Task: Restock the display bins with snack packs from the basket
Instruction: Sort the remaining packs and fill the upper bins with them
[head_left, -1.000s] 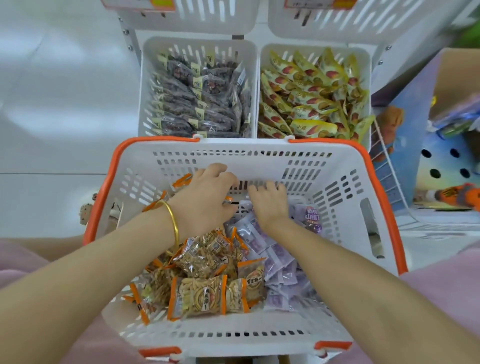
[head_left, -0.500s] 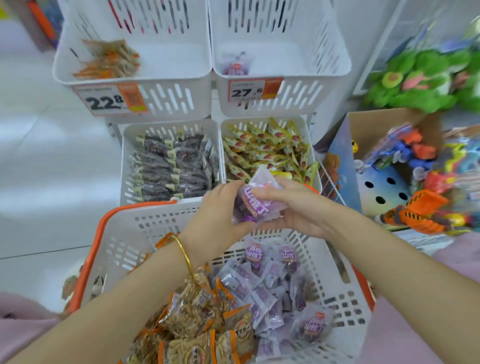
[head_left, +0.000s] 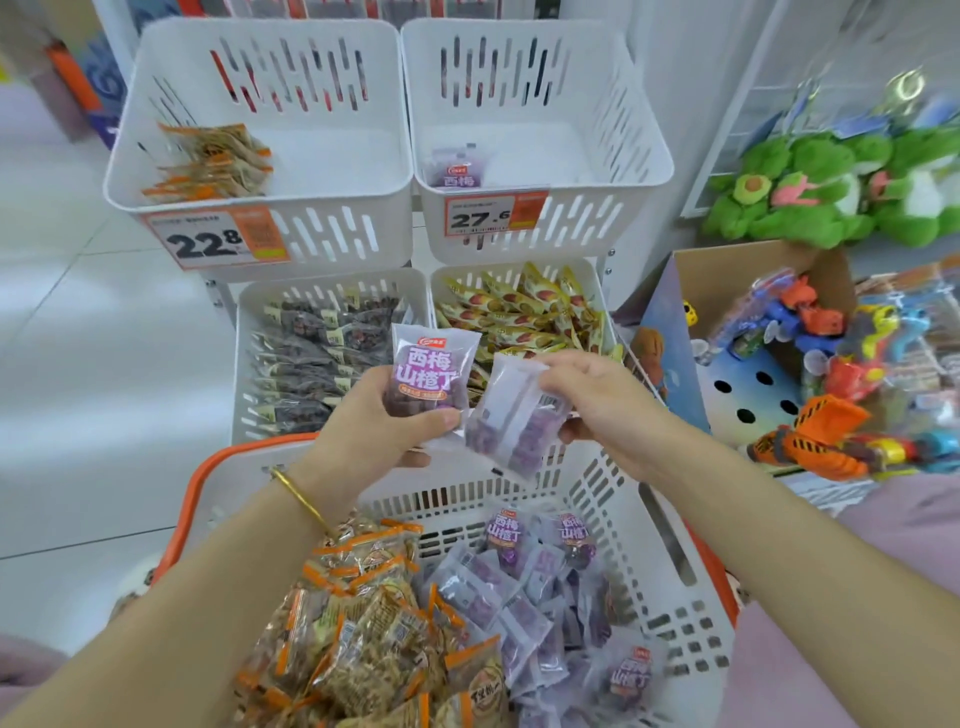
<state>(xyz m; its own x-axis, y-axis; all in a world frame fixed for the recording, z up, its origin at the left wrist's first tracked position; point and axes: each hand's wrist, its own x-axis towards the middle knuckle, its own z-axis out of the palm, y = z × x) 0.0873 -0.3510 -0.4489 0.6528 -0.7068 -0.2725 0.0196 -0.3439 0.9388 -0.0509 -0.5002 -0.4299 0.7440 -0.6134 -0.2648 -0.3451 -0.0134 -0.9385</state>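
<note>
Obs: both hands are raised above the basket (head_left: 670, 519), in front of the lower bins, near each other but apart.

Left hand (head_left: 374, 431): pinches one purple pack (head_left: 434, 371) between thumb and fingers. Label faces the camera, long axis upright.

Right hand (head_left: 602, 410): pinches a second purple pack (head_left: 511, 415) by its right edge. Back face is toward the camera, long axis near upright, top leaning slightly right. The two packs sit just beside each other; cannot tell if their lower corners touch.

Target (judged): upper right bin (head_left: 618, 156), price tag (head_left: 493, 213) reading 27.6. It holds a lone matching pack (head_left: 457, 169) at its front left corner. This bin lies up and forward of both hands, directly above the lower right bin of yellow packs (head_left: 524, 312).

Nearer hand (judged): the right hand sits under the target bin's span. The left hand sits roughly under the seam between the two upper bins, so it needs a small rightward shift as well as the lift.

Caution: the upper left bin (head_left: 337, 156) carries orange packs (head_left: 213, 161) and is the wrong home for these.

Stock left: a heap of purple packs (head_left: 519, 587) on the basket's right side, and orange-trimmed packs (head_left: 363, 623) on its left. Restock looks early
</note>
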